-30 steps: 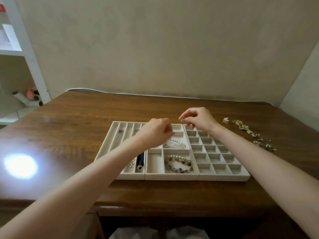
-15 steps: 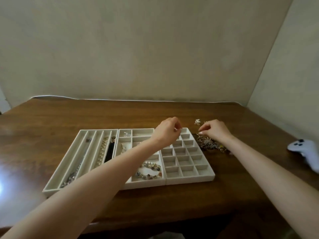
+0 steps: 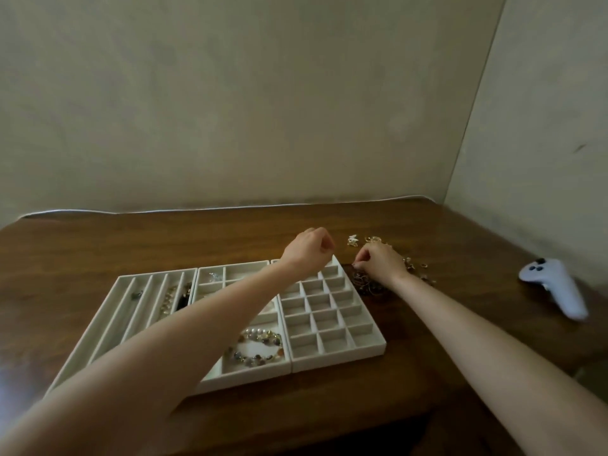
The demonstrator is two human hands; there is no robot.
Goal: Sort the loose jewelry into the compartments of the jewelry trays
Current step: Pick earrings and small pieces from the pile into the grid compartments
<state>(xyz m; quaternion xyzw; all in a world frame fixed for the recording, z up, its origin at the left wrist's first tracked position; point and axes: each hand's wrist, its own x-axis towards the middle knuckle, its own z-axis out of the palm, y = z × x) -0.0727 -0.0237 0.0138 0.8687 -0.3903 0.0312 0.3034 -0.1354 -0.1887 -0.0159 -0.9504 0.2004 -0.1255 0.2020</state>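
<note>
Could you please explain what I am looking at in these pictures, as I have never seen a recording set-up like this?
There is no robot here: a person sorts jewellery with two bare hands. Every picture comes from one wide-angle camera worn on the head, looking forward and down, so the arms reach in from the bottom. On the wooden table three white trays stand side by side: a long-slot tray, a middle tray holding a bead bracelet, and a grid tray whose visible compartments look empty. Beside the grid tray lies the loose jewelry, and farther right a white game controller. The right hand pinches at the loose jewelry. The left hand hovers, curled, over the grid tray's far corner; whether it holds anything is unclear.
</note>
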